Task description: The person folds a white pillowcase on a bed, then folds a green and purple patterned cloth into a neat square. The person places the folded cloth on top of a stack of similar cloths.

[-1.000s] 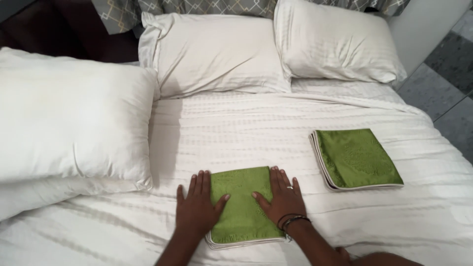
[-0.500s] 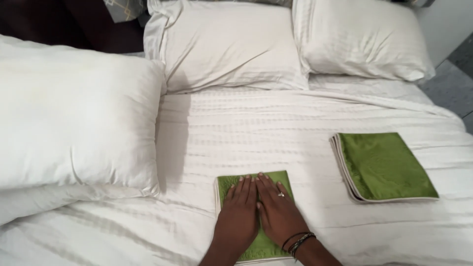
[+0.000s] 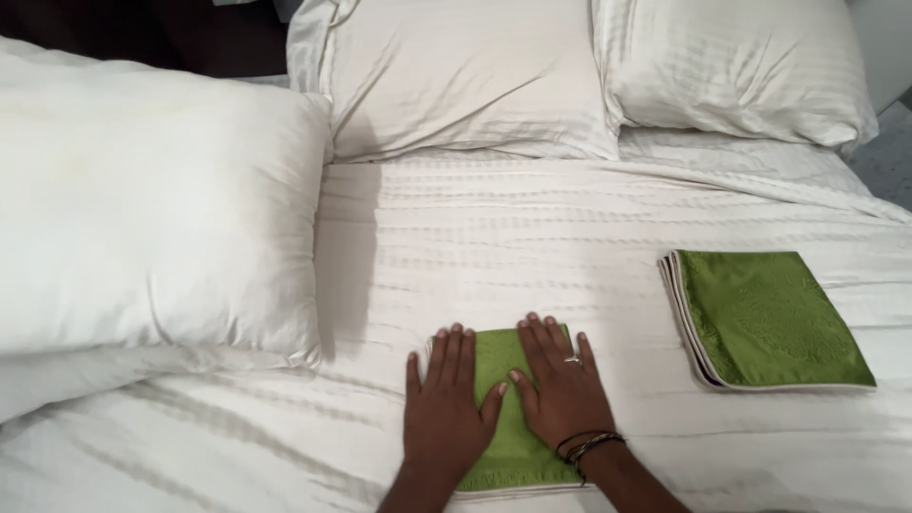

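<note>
Head view, looking down on a bed [image 3: 532,228] with white striped bedding.

Hands: left hand [image 3: 445,408] and right hand [image 3: 560,385] both lie flat, palms down, fingers spread and extended, side by side with thumbs nearly touching. Neither grips anything; both press on the folded green cloth [image 3: 503,399] directly beneath them. The cloth sits at the near edge of the bed, mostly covered by the hands, with a pale trim showing along its near side. The right hand carries a ring, with dark bands at the wrist.

Progress, judged from the layout: one piece looks finished. A second folded green cloth [image 3: 769,318] lies well to the right of the right hand, squared, with pale layered edges on its left side, untouched. The piece under the hands is already folded to a compact rectangle and appears to be at the flattening stage. No unfolded green cloth is in view.

Surroundings: large white pillow [image 3: 152,209] left of the left hand; two more pillows [image 3: 465,81] beyond the hands at the headboard end.

Packages, labels, signs: none visible.
</note>
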